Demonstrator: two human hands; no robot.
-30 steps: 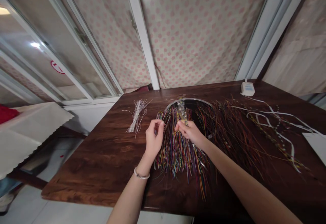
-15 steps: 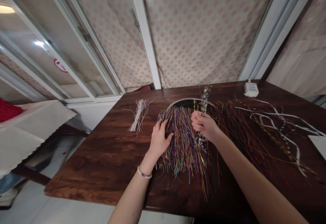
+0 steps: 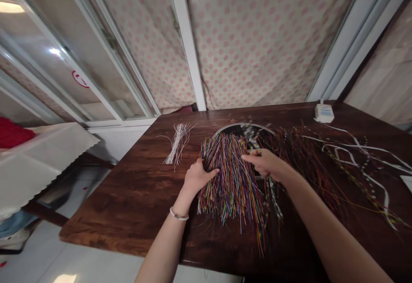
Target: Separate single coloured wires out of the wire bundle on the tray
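Checking in through the head cam: my left hand (image 3: 198,176) is pressed palm-down on the near left side of the bundle of multicoloured strands (image 3: 231,180), fingers slightly spread, resting on it rather than clenched. My right hand (image 3: 265,164) is just right of the bundle, index finger reaching across toward it. A blurred beaded strand (image 3: 275,197) runs past that hand, but I can't tell whether it's actually pinched.

The bundle lies between my hands, long axis running roughly straight away from me, with its far end overlapping the metal-rimmed round opening (image 3: 243,125) in the dark wooden tabletop (image 3: 128,206). Its near ends fan out and stop short of the table's near edge. There's bare wood to the left of the bundle, so plenty of room on that side.

Further left sits a small sheaf of white wires (image 3: 177,143). To the right, loose reddish-brown strands (image 3: 305,167) crowd the space, with white beaded ribbons (image 3: 360,158) beyond them. A white plug adapter (image 3: 324,113) sits near the far edge, and polka-dot fabric (image 3: 257,38) hangs past the table.
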